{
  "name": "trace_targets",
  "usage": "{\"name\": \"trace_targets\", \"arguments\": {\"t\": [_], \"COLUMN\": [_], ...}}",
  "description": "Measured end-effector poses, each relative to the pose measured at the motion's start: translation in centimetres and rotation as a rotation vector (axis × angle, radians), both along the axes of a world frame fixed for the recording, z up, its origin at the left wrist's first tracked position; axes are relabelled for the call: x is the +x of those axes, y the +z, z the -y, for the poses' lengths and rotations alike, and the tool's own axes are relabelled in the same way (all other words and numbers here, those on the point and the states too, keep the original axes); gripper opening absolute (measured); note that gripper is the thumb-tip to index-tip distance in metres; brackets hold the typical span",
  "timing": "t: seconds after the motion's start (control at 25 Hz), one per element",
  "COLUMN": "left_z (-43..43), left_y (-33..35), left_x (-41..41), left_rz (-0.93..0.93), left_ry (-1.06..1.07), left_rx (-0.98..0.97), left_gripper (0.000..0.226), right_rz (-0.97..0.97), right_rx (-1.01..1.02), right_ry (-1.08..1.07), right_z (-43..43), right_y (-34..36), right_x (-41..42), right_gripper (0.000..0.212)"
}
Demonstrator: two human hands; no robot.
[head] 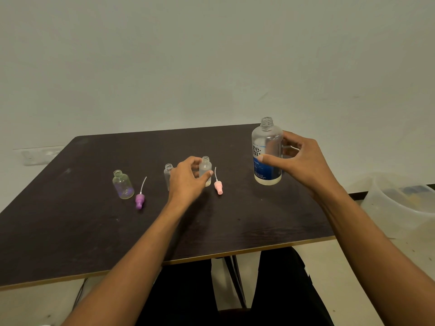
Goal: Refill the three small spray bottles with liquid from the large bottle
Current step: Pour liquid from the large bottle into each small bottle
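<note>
**Q:** What sits closest to you?
**A:** Your two bare forearms, reaching out over the near edge of the dark table (70, 231).

**Q:** And working outward, with the large bottle as marker?
**A:** Well left of the large bottle (267, 151) and nearest you, the purple spray cap (139, 200) lies on its side. Just past it stands the far-left small bottle (122, 185), upright with its neck open. Closer to the large bottle, the pink spray cap (218, 187) lies flat, just beside the first small bottle (205, 169). Your left hand (188, 180) pinches that one, thumb in front, fingers curled behind. The middle small bottle (168, 175) is half hidden behind that hand, on the side away from the large bottle.

**Q:** The large bottle itself?
**A:** Farthest out, upright, uncapped. Your right hand (303, 161) grips its body, thumb on the label, fingers wrapped behind. Can't tell if the base rests on the table or is just off it.

**Q:** How will it handle?
**A:** Probably thin clear plastic that gives under a squeeze. The liquid looks low, so it should be light but need a steep tilt. Hold mid-body at the label, not the neck. The small bottle looks light and tippy, with a narrow mouth. Pin it low, fingers clear of the opening.
</note>
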State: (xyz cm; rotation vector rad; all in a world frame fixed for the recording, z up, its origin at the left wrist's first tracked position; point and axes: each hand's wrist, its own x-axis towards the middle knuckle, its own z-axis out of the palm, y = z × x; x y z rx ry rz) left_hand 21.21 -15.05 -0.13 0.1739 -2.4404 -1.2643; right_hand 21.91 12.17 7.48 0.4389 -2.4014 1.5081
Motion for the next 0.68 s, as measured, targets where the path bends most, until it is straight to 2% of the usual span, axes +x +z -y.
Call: {"name": "trace_targets", "arguments": {"t": [0.68], "left_z": [-0.3], "left_y": [-1.7], "left_x": [-1.9], "left_rz": [0.068], "left_ry": [0.018], "left_rx": [-0.045], "left_gripper": [0.042], "right_rz": [-0.002], "right_rx": [0.029], "right_ry": [-0.038], "right_z": [-1.0], "right_y": [-0.7], "right_x": [-0.4], "right_gripper": [0.055]}}
